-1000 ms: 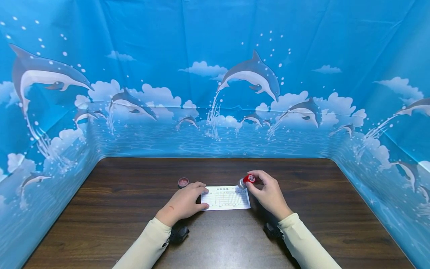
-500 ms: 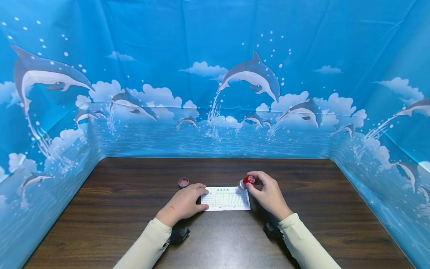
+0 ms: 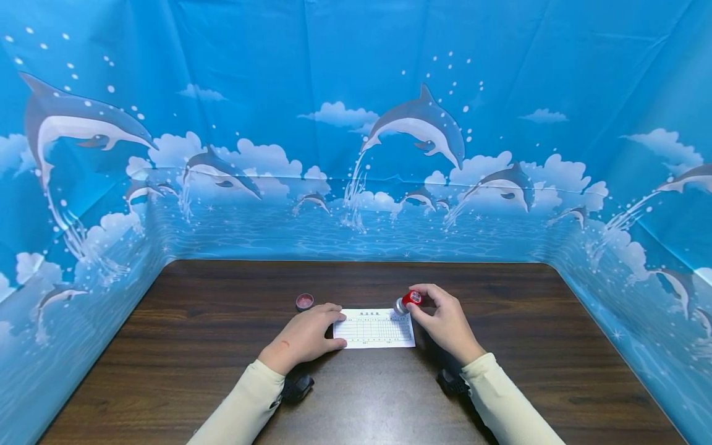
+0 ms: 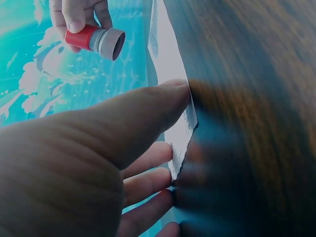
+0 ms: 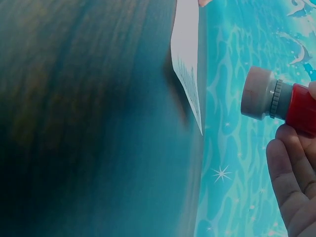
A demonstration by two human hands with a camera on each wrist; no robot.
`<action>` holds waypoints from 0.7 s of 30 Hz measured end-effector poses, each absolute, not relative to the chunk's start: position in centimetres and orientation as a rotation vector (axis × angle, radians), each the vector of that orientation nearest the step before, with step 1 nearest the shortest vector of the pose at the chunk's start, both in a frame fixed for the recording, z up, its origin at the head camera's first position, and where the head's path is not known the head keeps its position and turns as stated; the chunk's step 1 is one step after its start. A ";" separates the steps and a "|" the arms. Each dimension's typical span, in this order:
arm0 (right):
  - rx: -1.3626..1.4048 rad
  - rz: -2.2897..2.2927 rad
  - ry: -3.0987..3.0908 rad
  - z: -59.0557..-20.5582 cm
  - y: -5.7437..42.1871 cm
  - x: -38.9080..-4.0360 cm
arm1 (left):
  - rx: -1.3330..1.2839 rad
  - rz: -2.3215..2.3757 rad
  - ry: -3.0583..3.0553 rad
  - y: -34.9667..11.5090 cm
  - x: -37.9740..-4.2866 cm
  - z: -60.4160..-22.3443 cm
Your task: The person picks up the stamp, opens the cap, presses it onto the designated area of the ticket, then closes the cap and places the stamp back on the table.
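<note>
While the left hand (image 3: 303,337), thumb and fingers apart, touches the paper form (image 3: 375,330) at its left end, the right hand (image 3: 450,324) pinches the red stamp (image 3: 409,300) above the form's far right corner.

paper form (image 3: 374,330), heading (image 3: 369,314) too small to read, red stamp (image 3: 409,300), marking (image 3: 415,297) illegible
</note>
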State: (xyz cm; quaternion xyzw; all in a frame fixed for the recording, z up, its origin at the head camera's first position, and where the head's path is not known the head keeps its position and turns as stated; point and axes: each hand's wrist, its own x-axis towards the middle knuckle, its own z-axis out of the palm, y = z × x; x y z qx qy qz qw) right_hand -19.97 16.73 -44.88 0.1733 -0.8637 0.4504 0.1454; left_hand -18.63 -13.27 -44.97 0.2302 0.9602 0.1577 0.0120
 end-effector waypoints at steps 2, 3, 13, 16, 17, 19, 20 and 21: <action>0.500 1.299 -2.488 -44.9 16.7 -20.0 | 0.728 0.488 2.996 -13.3 -18.6 -45.0; 0.500 1.299 -2.490 -44.9 16.7 -20.0 | 0.733 0.489 2.997 -13.3 -18.7 -45.0; 0.509 1.296 -2.489 -44.8 16.7 -19.9 | 0.794 0.506 2.981 -13.5 -18.9 -45.4; 0.519 1.290 -2.484 -44.8 16.7 -19.9 | 0.776 0.502 2.971 -13.5 -18.9 -45.5; 0.521 1.290 -2.483 -44.8 16.7 -19.9 | 0.772 0.497 2.969 -13.5 -18.8 -45.5; 0.522 1.287 -2.484 -44.8 16.7 -19.9 | 0.761 0.489 2.960 -13.5 -18.8 -45.6; 0.522 1.286 -2.486 -44.8 16.7 -19.9 | 0.756 0.487 2.956 -13.5 -18.8 -45.6; 0.520 1.285 -2.486 -44.7 16.7 -19.9 | 0.754 0.489 2.953 -13.5 -18.8 -45.6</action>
